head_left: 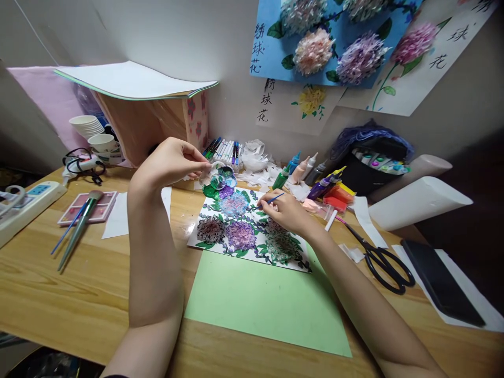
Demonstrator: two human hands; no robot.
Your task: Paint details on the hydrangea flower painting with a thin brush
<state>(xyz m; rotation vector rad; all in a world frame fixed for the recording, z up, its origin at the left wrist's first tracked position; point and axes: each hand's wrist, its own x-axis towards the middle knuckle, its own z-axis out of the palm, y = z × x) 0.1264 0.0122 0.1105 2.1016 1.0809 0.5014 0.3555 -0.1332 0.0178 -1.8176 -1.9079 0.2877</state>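
My left hand (183,160) pinches the rim of a small round paint palette (219,181) whose wells hold green, purple and blue paint. It holds the palette over the far left corner of a white sheet with a flower picture (240,252). In my right hand (285,210) is a thin blue paintbrush (271,200), its tip near the upper middle of the picture. Textured flower heads in blue, purple, dark and grey-green tones sit among painted leaves. Under the picture lies a light green sheet (268,304).
Paint bottles (281,178), markers (226,151) and torn paper stand at the back. Black-handled scissors (388,268) and a dark phone-like slab (443,283) lie right. A large brush (81,228) rests on a pink palette box (106,205) at left, near a power strip (29,210).
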